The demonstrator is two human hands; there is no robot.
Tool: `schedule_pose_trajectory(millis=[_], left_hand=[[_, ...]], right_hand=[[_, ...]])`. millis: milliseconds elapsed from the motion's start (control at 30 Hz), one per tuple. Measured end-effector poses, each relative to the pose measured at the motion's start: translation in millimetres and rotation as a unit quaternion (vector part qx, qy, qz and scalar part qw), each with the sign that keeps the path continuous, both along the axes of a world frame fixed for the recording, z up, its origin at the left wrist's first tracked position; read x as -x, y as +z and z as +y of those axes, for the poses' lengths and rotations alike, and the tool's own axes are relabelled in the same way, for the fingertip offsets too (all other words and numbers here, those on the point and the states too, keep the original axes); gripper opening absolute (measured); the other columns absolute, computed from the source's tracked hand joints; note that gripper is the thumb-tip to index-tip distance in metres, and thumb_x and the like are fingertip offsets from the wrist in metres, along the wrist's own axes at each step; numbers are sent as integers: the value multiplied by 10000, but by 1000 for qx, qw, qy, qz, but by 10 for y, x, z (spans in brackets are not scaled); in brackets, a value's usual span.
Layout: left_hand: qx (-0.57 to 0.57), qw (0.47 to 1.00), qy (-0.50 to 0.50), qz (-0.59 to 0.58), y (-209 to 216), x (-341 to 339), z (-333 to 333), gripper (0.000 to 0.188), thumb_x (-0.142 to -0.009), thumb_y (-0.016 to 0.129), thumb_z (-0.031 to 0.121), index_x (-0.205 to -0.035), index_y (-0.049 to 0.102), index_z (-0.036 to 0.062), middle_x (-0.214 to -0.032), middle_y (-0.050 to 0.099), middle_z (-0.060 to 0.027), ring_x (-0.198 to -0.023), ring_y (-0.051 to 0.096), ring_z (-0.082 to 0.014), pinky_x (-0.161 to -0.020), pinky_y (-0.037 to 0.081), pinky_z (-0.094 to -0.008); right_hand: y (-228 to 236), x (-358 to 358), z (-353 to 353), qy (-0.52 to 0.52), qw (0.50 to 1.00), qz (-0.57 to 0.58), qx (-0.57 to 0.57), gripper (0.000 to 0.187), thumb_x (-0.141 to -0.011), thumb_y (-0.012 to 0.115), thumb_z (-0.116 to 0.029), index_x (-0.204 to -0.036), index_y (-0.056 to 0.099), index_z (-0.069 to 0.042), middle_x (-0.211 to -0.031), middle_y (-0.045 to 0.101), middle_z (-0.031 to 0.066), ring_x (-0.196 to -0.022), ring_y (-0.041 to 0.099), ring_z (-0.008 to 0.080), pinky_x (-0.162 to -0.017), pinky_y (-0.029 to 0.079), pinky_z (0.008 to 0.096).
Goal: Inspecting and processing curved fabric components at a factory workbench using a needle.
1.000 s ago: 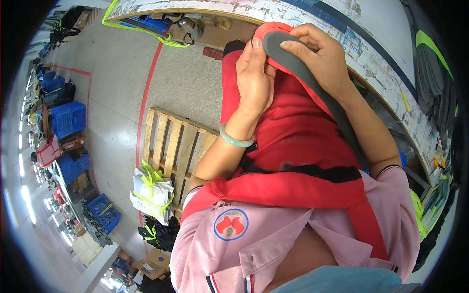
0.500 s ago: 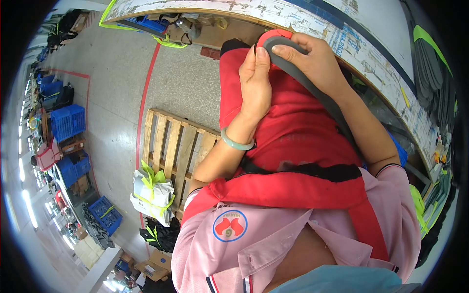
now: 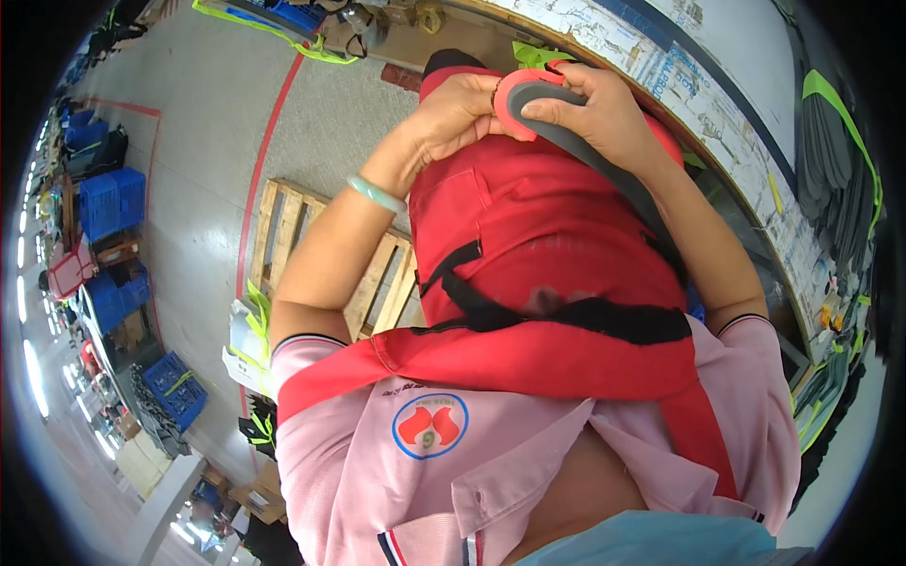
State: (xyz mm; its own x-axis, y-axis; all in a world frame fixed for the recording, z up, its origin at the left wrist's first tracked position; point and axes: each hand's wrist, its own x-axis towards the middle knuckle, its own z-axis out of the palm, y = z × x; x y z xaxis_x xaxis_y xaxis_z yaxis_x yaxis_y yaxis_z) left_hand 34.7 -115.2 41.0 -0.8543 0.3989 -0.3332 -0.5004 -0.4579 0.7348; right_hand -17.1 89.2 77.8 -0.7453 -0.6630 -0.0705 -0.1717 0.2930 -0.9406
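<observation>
A long grey strip (image 3: 634,193) with a rounded end is held above my red apron (image 3: 557,217). Round that end runs a coral-red band (image 3: 505,102), its edge following the curve. My left hand (image 3: 453,118) pinches the band at its left side, fingers bent and pressed against it. From the right, my right hand (image 3: 609,118) grips strip and band, thumb flat on the grey face and fingers behind. The strip's lower part trails down along my right forearm, where its far end is hidden.
A worn workbench (image 3: 651,61) edges the upper right. Bundled grey pieces (image 3: 835,156) with a yellow-green tie lie on it. At left are a wooden pallet (image 3: 382,283), blue crates (image 3: 111,203), and a white package (image 3: 247,368) with yellow-green ties.
My left hand has turned and swung left, its elbow spreading outward, while keeping hold at the rounded end. More of the coral-red band shows now. My right hand keeps its grip.
</observation>
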Motion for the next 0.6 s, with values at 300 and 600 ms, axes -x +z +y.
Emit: schedule_pose_trajectory(millis=[300,600], left_hand=[[11,1000,-20,18,-198,-165,168,299,-934,526,60,-1201,541,-73,-1133,629,-137,-1018,625,-186,-906,517,-303],[-26,997,38,-56,-191,-303,195,259,-915,466,-37,-1148,558,-104,-1071,637,-155,-951,648,-208,-867,536,-308]], right_hand=[[-179,-73,82,51,996,-46,-54,307,-797,744,-234,-980,651,-6,-793,625,-7,-727,539,36,-644,439,217],[-276,-42,123,83,989,-59,-103,324,-799,742,-230,-1018,652,-8,-807,639,3,-740,554,39,-653,443,210]])
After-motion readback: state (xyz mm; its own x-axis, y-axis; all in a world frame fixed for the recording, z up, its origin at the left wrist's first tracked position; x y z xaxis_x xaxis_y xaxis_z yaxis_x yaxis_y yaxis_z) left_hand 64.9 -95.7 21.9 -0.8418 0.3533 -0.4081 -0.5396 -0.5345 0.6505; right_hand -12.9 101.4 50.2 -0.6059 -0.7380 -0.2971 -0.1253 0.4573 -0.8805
